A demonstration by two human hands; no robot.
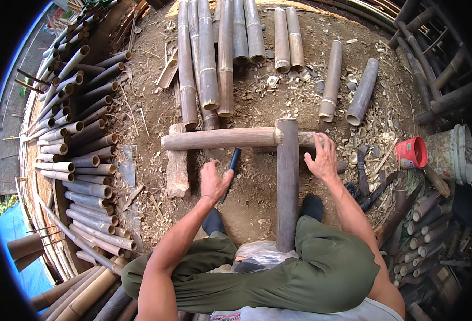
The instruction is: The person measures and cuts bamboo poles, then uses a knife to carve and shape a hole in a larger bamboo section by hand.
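Beside the thumb of my left hand (214, 181) is a slim black-handled tool (235, 159); whether they touch I cannot tell. The fingers of this hand are loosely bent, with the thumb apart. My right hand (323, 159) is open, fingers spread, at the right end of a brown bamboo length (220, 138) lying crosswise. Over that length runs a second, dark bamboo tube (287, 187), pointing from its far end back between my knees. The left part of the crosswise bamboo rests on a rough wooden block (178, 171).
Long bamboo poles (206, 69) and shorter cut tubes (331, 80) lie ahead on chip-strewn soil. Bamboo is stacked at left (94, 187) and lower right (426, 235). A red pail (412, 152) stands beside a pale bucket (463, 155). A dark-bladed tool (362, 171) lies nearer.
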